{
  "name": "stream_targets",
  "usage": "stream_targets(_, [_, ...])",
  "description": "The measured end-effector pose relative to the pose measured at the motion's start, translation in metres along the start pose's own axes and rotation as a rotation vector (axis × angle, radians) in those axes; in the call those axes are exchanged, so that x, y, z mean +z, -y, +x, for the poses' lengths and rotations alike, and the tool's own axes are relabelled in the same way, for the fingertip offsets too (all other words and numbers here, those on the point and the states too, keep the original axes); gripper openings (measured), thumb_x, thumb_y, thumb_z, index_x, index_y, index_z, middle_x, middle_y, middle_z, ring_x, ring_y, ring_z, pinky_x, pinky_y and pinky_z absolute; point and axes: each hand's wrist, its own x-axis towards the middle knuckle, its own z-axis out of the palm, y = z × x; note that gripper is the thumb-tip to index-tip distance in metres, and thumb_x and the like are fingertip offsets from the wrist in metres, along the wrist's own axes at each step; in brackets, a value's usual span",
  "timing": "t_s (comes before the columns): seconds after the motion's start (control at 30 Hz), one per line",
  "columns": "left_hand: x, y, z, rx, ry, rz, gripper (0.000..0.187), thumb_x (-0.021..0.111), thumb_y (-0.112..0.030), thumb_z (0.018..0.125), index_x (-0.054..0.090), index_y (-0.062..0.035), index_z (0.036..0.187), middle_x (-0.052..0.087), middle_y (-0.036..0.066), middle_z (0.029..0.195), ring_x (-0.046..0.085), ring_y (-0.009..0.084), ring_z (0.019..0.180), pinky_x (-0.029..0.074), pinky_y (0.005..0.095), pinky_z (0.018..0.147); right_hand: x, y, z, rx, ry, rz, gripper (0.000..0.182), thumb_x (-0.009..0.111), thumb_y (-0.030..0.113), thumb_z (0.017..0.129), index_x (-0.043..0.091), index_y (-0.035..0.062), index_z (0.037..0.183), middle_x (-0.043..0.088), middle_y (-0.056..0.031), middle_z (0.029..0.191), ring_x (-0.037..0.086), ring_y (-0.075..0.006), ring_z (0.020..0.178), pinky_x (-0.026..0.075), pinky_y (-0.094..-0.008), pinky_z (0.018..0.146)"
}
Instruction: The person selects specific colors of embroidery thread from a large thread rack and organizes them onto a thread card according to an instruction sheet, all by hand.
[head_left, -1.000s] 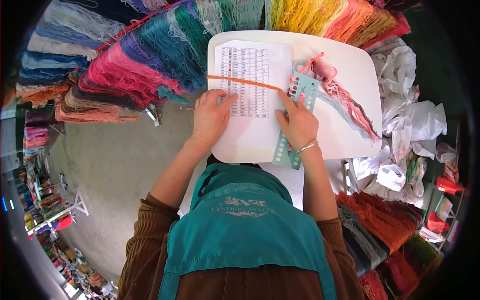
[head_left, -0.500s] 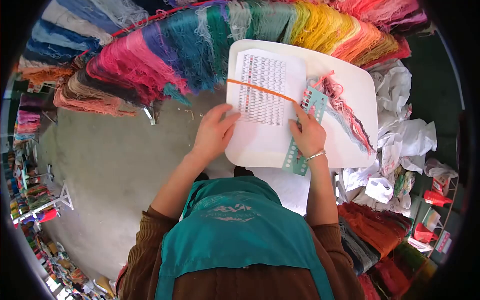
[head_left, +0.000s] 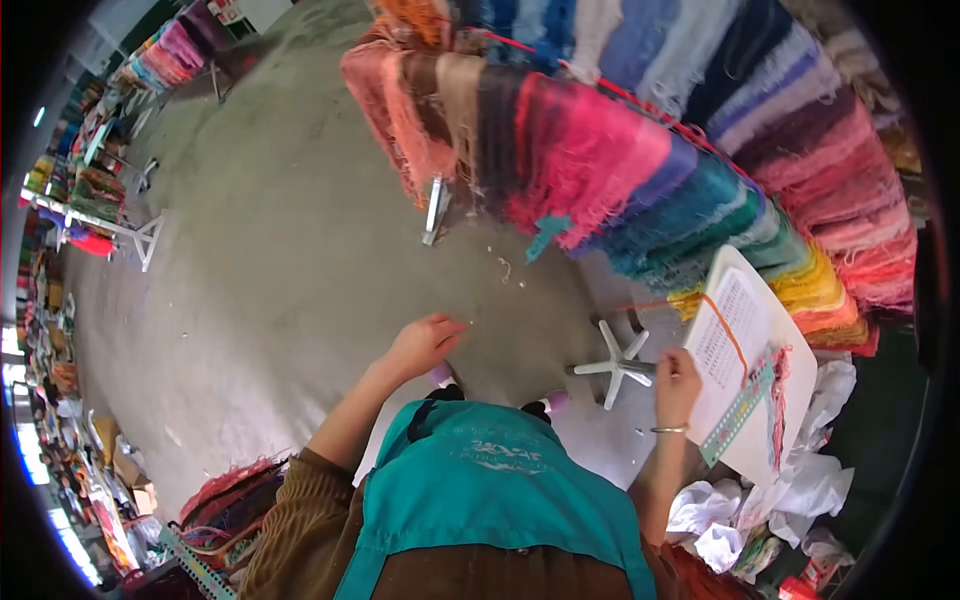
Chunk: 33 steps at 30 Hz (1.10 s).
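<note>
My left hand is over the grey floor, left of the white table, fingers stretched loosely to the right with nothing visible in them. Beside the table's left edge, my right hand has its fingers curled; whatever they may hold is hidden. On the white tabletop lies a printed chart sheet with an orange cord across it. A green card with punched holes lies nearer me, with a bundle of pink and red threads next to it.
Skeins of coloured yarn hang in a long row ahead and to the right. The table's star-shaped metal base stands on the floor. White plastic bags are heaped at right. More yarn lies at lower left.
My view has turned left, so the table now appears at the right. Both hands have come off the sheet and card; the left is over the floor, the right beside the table edge.
</note>
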Motion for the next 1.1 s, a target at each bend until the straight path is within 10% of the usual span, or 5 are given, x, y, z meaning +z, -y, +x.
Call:
stream_targets(0.73, [-0.237,0.090,0.067,0.026,-0.521,-0.054,0.023,0.060,-0.006,0.090,0.067,-0.0026,0.112,0.066,0.016,0.113,0.063,0.0328,0.104,0.051,0.0368,0.085,0.254,0.294,0.095,-0.423,0.388,0.169,0.011,0.066,0.013,0.087,0.068,0.0078,0.097,0.067,-0.0075,0.087,0.066,-0.0189,0.066,0.051,-0.0328,0.059])
stream_targets(0.87, [-0.278,0.103,0.099,0.051,-0.580,-0.055,0.025,0.059,-0.005,0.089,0.066,-0.0032,0.112,0.066,0.017,0.112,0.062,0.0369,0.103,0.050,0.0413,0.089,0.323,0.330,0.142,-0.123,0.528,0.691,0.011,0.066,0.010,0.090,0.069,0.0024,0.097,0.064,-0.0026,0.070,0.058,-0.0055,0.062,0.047,-0.0244,0.057])
stream_targets(1.1, [-0.309,0.115,0.144,0.014,-0.537,-0.130,0.026,0.057,-0.005,0.093,0.066,-0.0055,0.118,0.066,0.015,0.115,0.063,0.0288,0.108,0.048,0.0343,0.093,0.409,0.400,0.200,0.103,0.293,1.122,0.024,0.060,0.005,0.095,0.064,-0.0020,0.117,0.067,-0.0024,0.090,0.058,-0.0077,0.066,0.048,-0.0217,0.059])
